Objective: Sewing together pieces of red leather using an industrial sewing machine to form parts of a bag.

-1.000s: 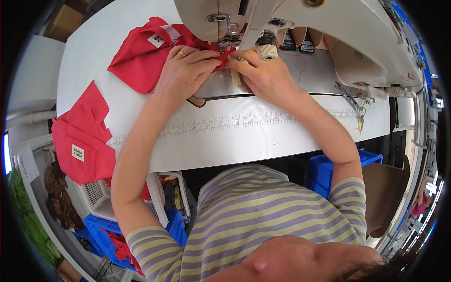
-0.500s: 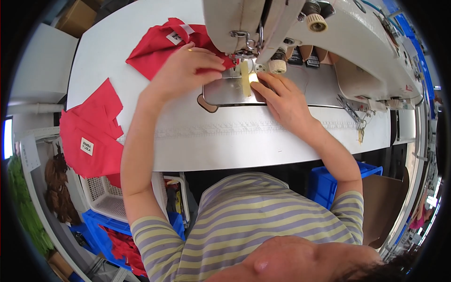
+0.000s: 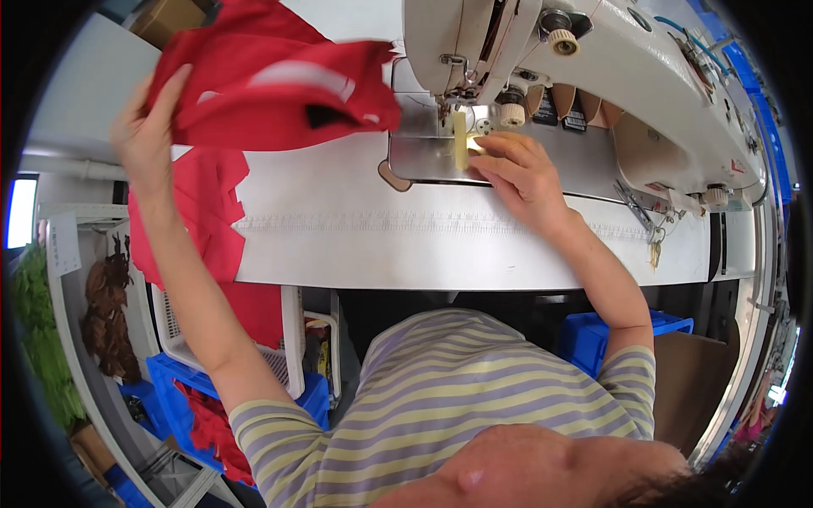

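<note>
Our left hand (image 3: 150, 135) grips one red fabric piece (image 3: 250, 63); whether our right hand's (image 3: 525, 169) narrow-set fingers hold anything, we cannot tell. One blue crate (image 3: 315, 402) contains red scraps (image 3: 216, 432).

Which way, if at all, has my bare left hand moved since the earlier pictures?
Yes: your bare left hand moved left, away from the white, curved-arm sewing machine, carrying a red fabric piece.

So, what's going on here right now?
A person is at a sewing machine. Their left hand grips a red fabric piece, left of the machine. Their right hand is beside a pale yellow strip; contact is unclear. More red fabric lies on the white table.
</note>
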`<state>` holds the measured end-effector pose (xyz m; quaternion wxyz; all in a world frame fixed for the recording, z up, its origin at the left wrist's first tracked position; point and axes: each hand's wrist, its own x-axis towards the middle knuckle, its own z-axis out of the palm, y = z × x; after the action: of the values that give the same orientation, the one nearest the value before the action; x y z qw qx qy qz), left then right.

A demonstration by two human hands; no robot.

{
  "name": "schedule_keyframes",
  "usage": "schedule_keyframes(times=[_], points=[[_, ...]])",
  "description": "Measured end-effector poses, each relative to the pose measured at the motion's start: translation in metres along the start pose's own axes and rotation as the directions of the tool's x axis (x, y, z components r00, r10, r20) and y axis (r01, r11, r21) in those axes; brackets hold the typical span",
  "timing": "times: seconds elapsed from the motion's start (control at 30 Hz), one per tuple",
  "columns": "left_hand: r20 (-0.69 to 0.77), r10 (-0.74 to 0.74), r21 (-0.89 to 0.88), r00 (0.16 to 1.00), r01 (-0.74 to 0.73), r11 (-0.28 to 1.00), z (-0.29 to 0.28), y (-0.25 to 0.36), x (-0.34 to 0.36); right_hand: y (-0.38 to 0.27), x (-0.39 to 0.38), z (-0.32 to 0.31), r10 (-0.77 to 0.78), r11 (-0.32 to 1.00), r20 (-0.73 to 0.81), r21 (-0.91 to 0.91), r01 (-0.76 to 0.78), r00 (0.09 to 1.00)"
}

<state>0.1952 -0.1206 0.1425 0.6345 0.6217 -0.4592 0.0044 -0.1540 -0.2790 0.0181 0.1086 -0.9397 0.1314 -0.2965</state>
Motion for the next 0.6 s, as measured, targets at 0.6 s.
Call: schedule_keyframes(times=[0.6], points=[[0.383, 0.243, 0.168, 0.891, -0.326, 0.930, 0.107, 0.046, -0.178, -0.067, -0.012, -0.001, 0.459, -0.241, 0.572, 0.816, -0.525, 0.680]])
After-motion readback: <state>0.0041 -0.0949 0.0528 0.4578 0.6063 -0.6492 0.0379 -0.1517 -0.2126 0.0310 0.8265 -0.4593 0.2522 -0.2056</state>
